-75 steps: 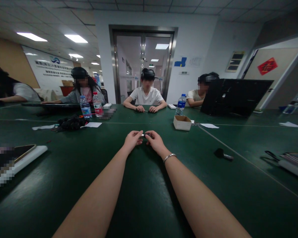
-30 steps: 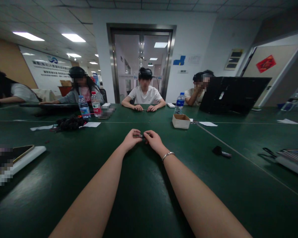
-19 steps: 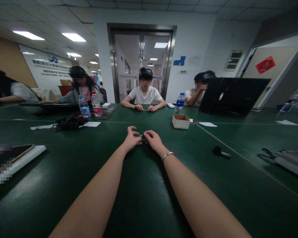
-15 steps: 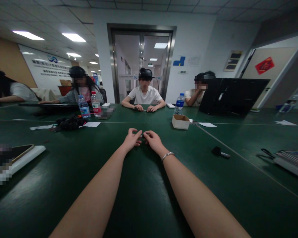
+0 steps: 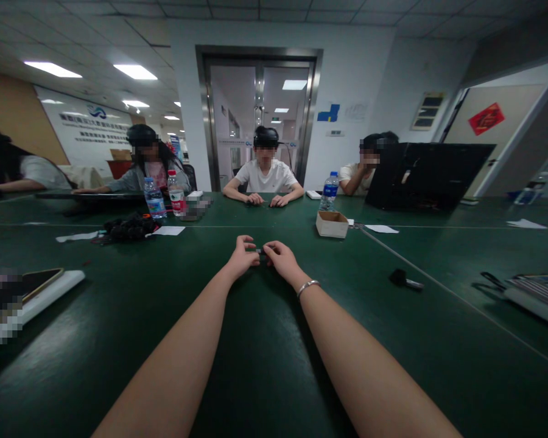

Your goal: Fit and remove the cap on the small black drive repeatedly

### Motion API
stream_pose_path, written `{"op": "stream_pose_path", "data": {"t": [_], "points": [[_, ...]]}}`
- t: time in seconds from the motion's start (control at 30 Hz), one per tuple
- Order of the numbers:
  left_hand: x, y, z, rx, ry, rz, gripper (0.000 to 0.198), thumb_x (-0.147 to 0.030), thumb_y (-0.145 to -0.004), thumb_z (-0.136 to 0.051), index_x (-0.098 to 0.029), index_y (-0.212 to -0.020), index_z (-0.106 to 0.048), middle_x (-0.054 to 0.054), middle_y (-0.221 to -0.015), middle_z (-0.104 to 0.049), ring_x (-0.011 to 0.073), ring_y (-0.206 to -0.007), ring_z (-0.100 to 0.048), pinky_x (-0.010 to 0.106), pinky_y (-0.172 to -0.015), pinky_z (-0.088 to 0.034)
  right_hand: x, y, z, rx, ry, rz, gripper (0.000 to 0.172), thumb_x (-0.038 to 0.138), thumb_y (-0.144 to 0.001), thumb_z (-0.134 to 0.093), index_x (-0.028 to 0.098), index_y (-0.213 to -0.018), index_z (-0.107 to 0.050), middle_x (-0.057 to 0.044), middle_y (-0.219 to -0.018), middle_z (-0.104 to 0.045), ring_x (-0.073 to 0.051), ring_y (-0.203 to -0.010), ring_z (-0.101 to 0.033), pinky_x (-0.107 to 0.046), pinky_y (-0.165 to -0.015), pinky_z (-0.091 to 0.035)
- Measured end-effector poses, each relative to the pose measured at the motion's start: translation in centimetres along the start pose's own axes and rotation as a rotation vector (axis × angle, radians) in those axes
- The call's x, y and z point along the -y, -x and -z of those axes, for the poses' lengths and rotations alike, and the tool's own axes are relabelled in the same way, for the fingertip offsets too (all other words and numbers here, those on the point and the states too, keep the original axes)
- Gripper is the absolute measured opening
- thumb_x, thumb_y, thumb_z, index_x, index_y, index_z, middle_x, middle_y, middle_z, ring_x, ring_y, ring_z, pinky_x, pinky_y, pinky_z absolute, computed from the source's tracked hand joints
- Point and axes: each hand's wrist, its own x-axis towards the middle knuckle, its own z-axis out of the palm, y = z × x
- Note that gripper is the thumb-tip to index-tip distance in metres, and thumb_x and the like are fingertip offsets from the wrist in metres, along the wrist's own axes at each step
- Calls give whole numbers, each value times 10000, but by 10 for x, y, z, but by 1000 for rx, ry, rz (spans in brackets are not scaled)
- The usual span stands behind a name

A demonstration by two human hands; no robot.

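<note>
My left hand (image 5: 243,257) and my right hand (image 5: 281,258) meet above the green table (image 5: 265,340), a short way in front of me. Between their fingertips is a small dark piece (image 5: 262,250) with a light, silvery left end, too small to name. My right thumb and index finger pinch its dark side. My left thumb and a finger close around its light end, while the upper fingers of that hand stay curved and spread. A silver bangle (image 5: 308,287) circles my right wrist.
A small open box (image 5: 332,225) and a water bottle (image 5: 329,191) stand ahead to the right. A black-bristled brush (image 5: 406,280) lies right of my hands. Two bottles stand near a dark bundle (image 5: 130,227) at left. Across the table sits a person (image 5: 265,176); others sit beside.
My left thumb has lowered and its fingers have shifted, so more of the small dark piece shows between my hands. The person opposite has moved their hands slightly.
</note>
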Motion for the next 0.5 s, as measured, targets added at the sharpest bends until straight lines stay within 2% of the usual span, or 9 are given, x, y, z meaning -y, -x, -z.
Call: {"op": "stream_pose_path", "data": {"t": [0.03,0.17,0.3,0.4,0.5], "points": [[0,0,0,-6,43,30,461,-196,-722,-676,-229,-1063,-367,46,-991,-528,91,-697,-588,265,-640,-533,0,0,0,3,-2,3,159,293,-810,-546,165,-888,-596,37,-619,-567,-69,-466,-508,-200,-480,-411],[-2,-1,1,2,75,122,284,-304,-824,-573,-187,-1028,-413,44,-859,-558,94,-634,-591,264,-625,-530,0,0,0,-3,-1,-1,157,288,-809,-547,162,-885,-600,32,-622,-569,-68,-462,-506,-206,-485,-416],[-3,0,1,2,134,55,392,-109,-705,-672,-194,-1022,-458,35,-921,-550,91,-713,-598,264,-689,-535,0,1,0,-14,-11,0,151,287,-808,-545,164,-878,-596,33,-617,-568,-72,-464,-509,-206,-482,-416],[-4,0,1,-24,205,98,302,-191,-732,-668,-172,-975,-491,53,-916,-572,104,-729,-606,275,-705,-528,1,1,0,-4,-6,3,148,286,-806,-547,164,-875,-595,37,-598,-559,-74,-465,-509,-205,-484,-416],[-3,0,2,31,192,102,274,-233,-708,-701,-144,-919,-550,58,-865,-609,104,-709,-606,264,-707,-509,2,2,1,0,6,8,147,286,-806,-549,164,-871,-597,36,-610,-560,-70,-462,-501,-203,-481,-410]]}}
